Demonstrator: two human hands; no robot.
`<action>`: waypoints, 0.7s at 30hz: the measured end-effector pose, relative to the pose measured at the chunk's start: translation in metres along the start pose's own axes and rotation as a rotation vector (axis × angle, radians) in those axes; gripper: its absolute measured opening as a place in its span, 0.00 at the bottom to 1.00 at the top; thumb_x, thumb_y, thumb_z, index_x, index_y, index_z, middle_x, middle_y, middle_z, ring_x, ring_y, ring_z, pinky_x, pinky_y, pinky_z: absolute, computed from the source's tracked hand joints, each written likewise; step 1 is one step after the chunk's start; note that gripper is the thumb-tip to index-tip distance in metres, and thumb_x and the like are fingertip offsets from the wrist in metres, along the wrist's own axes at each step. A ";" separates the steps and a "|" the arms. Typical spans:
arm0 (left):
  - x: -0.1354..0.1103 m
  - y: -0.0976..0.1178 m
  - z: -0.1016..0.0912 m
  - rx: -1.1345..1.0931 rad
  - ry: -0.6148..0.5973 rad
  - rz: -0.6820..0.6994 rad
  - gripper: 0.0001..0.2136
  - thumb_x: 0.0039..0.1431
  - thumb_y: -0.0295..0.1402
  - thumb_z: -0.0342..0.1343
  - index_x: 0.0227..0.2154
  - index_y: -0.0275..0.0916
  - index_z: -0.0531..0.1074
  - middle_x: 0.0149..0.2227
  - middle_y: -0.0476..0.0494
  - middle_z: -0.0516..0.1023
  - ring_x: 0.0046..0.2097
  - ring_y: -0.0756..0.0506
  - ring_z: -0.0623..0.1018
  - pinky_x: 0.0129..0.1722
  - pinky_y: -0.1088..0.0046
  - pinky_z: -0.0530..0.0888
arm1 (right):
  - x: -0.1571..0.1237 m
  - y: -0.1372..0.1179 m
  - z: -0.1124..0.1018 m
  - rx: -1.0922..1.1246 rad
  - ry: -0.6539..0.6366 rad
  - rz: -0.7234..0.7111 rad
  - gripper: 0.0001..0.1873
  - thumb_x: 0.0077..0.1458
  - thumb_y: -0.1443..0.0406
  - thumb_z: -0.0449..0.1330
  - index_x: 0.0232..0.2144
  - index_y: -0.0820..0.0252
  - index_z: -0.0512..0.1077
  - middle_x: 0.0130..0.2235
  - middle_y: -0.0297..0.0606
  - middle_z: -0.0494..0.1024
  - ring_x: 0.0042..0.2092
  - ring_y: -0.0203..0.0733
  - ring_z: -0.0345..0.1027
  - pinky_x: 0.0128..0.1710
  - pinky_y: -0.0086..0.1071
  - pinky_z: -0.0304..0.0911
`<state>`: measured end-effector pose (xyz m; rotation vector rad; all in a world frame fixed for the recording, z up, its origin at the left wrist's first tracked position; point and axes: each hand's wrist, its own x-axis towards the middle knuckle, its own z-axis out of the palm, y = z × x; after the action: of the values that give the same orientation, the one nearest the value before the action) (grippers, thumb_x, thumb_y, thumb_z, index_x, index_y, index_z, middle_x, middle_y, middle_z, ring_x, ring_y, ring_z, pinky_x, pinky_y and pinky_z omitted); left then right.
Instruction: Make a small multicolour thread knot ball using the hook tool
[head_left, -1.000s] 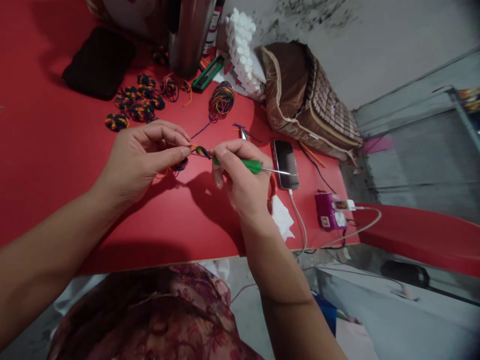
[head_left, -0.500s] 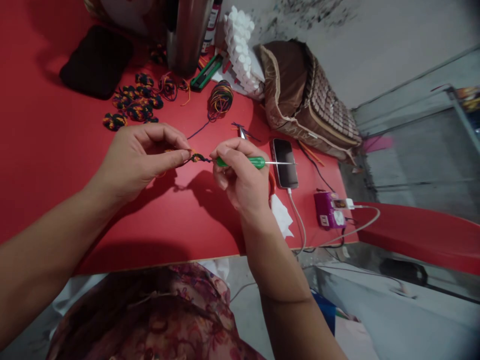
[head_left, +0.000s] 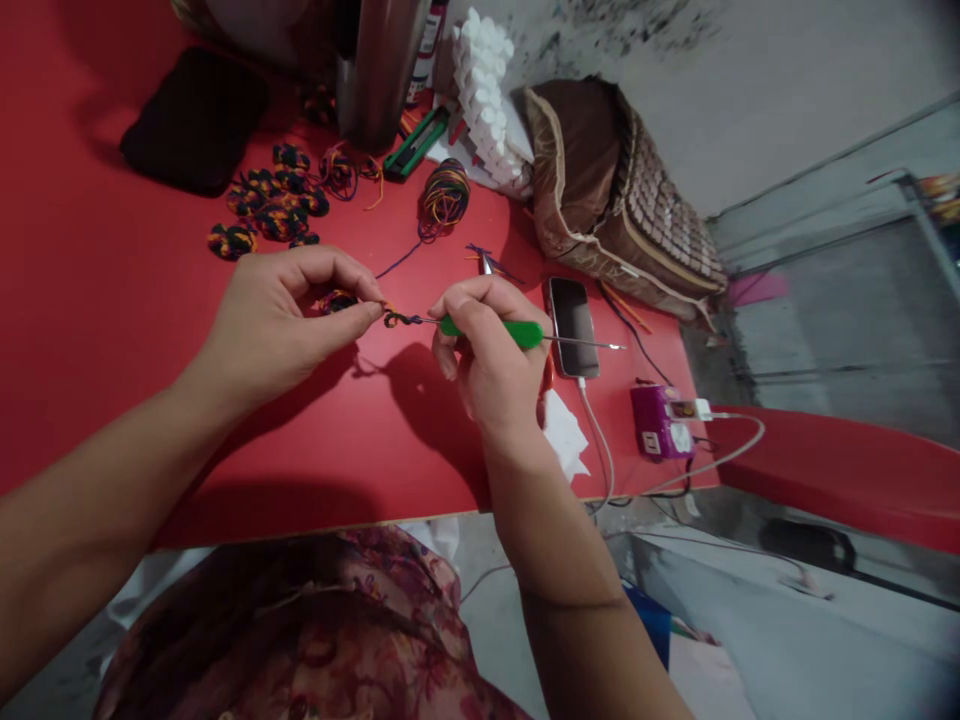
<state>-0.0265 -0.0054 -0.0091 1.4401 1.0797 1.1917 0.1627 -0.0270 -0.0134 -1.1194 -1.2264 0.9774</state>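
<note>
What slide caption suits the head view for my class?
Left hand pinches multicoloured yarn while the right hand holds a green-handled hook above a red table.

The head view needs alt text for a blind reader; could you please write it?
A person's left hand pinches multicoloured yarn work while the right hand holds a green-handled hook over a red table. A yarn ball and a phone lie nearby.
</note>
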 end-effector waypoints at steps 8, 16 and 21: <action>-0.002 0.002 0.003 -0.103 -0.051 -0.108 0.04 0.55 0.33 0.72 0.27 0.46 0.82 0.28 0.47 0.83 0.26 0.45 0.79 0.25 0.68 0.77 | 0.001 -0.002 0.001 0.113 -0.031 0.120 0.15 0.62 0.59 0.66 0.24 0.56 0.74 0.20 0.25 0.68 0.16 0.28 0.55 0.13 0.25 0.53; -0.004 0.000 0.005 -0.364 -0.100 -0.190 0.07 0.55 0.27 0.72 0.27 0.43 0.80 0.31 0.45 0.87 0.30 0.43 0.85 0.26 0.70 0.80 | 0.007 -0.004 0.001 0.273 -0.109 0.216 0.18 0.60 0.54 0.68 0.25 0.57 0.73 0.20 0.25 0.67 0.16 0.27 0.54 0.13 0.23 0.52; -0.006 -0.005 0.004 -0.436 -0.121 -0.150 0.07 0.58 0.29 0.73 0.30 0.43 0.80 0.44 0.41 0.90 0.41 0.37 0.89 0.31 0.65 0.86 | 0.006 -0.007 0.001 0.255 -0.106 0.207 0.21 0.63 0.48 0.66 0.27 0.56 0.72 0.21 0.24 0.65 0.17 0.27 0.53 0.14 0.24 0.52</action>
<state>-0.0238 -0.0110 -0.0153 1.0591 0.7706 1.1319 0.1622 -0.0222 -0.0051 -1.0158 -1.0477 1.3259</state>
